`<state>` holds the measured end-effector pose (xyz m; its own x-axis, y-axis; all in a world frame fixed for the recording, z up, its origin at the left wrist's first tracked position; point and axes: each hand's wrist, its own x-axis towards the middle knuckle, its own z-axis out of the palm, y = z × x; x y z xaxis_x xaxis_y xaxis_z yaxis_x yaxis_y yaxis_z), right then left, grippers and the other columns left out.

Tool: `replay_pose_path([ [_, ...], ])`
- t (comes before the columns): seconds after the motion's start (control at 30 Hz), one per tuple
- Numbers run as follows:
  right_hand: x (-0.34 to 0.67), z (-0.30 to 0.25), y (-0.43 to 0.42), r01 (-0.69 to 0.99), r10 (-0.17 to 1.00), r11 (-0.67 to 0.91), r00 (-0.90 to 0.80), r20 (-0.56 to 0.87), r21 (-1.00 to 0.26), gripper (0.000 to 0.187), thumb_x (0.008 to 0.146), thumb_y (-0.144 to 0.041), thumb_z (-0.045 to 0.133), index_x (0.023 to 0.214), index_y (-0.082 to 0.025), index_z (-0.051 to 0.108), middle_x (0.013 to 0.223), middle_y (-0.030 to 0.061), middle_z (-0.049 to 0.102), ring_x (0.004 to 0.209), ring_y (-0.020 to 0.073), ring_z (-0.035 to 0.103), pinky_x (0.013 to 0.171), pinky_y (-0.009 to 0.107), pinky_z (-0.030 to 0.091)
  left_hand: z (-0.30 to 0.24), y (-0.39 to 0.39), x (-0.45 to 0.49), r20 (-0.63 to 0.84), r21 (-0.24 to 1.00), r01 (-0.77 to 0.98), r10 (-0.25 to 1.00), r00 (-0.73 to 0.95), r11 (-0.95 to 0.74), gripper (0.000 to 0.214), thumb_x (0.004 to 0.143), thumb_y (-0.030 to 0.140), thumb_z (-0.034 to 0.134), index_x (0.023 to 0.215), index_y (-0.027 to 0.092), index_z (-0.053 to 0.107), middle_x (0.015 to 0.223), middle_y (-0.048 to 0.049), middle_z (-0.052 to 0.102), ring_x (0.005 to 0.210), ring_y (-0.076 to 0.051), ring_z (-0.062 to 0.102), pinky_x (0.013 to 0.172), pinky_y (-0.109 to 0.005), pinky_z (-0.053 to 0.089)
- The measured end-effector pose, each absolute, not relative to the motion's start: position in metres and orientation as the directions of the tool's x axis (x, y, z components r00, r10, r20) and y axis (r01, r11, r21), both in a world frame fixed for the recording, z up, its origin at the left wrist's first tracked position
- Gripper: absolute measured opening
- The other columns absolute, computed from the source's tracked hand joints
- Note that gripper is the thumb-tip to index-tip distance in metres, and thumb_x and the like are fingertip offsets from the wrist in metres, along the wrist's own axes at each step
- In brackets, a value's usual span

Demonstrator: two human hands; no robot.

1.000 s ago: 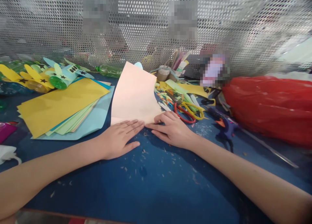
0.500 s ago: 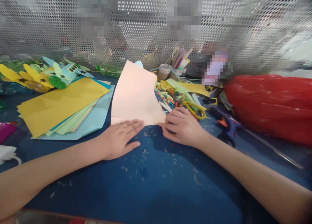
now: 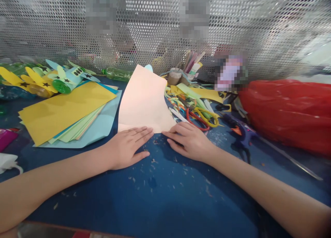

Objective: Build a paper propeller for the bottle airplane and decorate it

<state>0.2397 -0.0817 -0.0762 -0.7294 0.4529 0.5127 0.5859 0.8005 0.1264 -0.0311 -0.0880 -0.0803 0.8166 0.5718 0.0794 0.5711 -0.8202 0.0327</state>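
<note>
A pale pink sheet of paper bends upward from the blue table, its lower edge lying along the surface as a narrow folded strip. My left hand lies flat with fingers stretched over that lower edge, on its left part. On the right part of the same edge, my right hand presses its fingertips down. Its fingers are slightly bent and the thumb is apart from them. Just beyond my right hand lie red-handled scissors and yellow-handled scissors, among paper scraps.
Left of the pink sheet is a stack of coloured paper, with decorated plastic-bottle planes behind. At right are a purple glue gun, a glue stick and a red plastic bag. A perforated metal panel closes the back.
My right hand has slid left and slightly nearer along the paper's lower edge, uncovering the red scissor handles. My left hand stays in place.
</note>
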Motion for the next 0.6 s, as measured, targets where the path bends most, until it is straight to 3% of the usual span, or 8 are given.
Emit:
replay_pose_path([
  [0.2,0.238,-0.079,-0.078,0.595,0.518,0.803,-0.706,0.483,0.009,0.022,0.093,-0.021,0.053,0.098,-0.017,0.074,0.078,0.0063,0.067,0.078,0.0184,0.059,0.074,0.034,0.048,-0.082,-0.086,-0.026,0.171,0.031,0.547,0.544,0.822,-0.836,0.057,0.103,0.043,0.026,0.140,0.006,0.047,0.147,-0.0145,0.048,0.137,-0.024,0.044,0.116,-0.038,0.033],
  [0.37,0.239,-0.080,-0.077,0.579,0.504,0.815,-0.706,0.497,-0.003,0.022,0.092,-0.019,0.055,0.098,-0.016,0.075,0.076,0.0058,0.067,0.076,0.0178,0.060,0.074,0.034,0.048,-0.065,-0.083,-0.027,0.255,0.043,0.582,0.572,0.779,-0.812,0.045,0.100,0.029,0.034,0.105,0.004,0.070,0.109,-0.0203,0.066,0.107,-0.028,0.060,0.096,-0.041,0.048],
  [0.47,0.239,-0.080,-0.076,0.567,0.491,0.824,-0.707,0.509,-0.007,0.021,0.091,-0.019,0.055,0.097,-0.016,0.075,0.075,0.0057,0.067,0.074,0.0175,0.060,0.073,0.034,0.048,-0.047,-0.077,-0.037,0.140,0.058,0.661,0.661,0.737,-0.748,0.038,0.095,0.027,0.043,0.078,0.012,0.073,0.082,-0.0119,0.063,0.087,-0.024,0.059,0.080,-0.037,0.050],
  [0.6,0.239,-0.080,-0.076,0.556,0.480,0.831,-0.709,0.516,-0.008,0.021,0.091,-0.018,0.055,0.097,-0.016,0.075,0.075,0.0059,0.067,0.073,0.0176,0.060,0.071,0.034,0.048,-0.029,-0.067,-0.056,-0.043,0.156,0.715,0.719,0.694,-0.681,0.038,0.091,0.027,0.048,0.058,0.016,0.066,0.064,-0.0037,0.059,0.063,-0.014,0.055,0.065,-0.028,0.044],
])
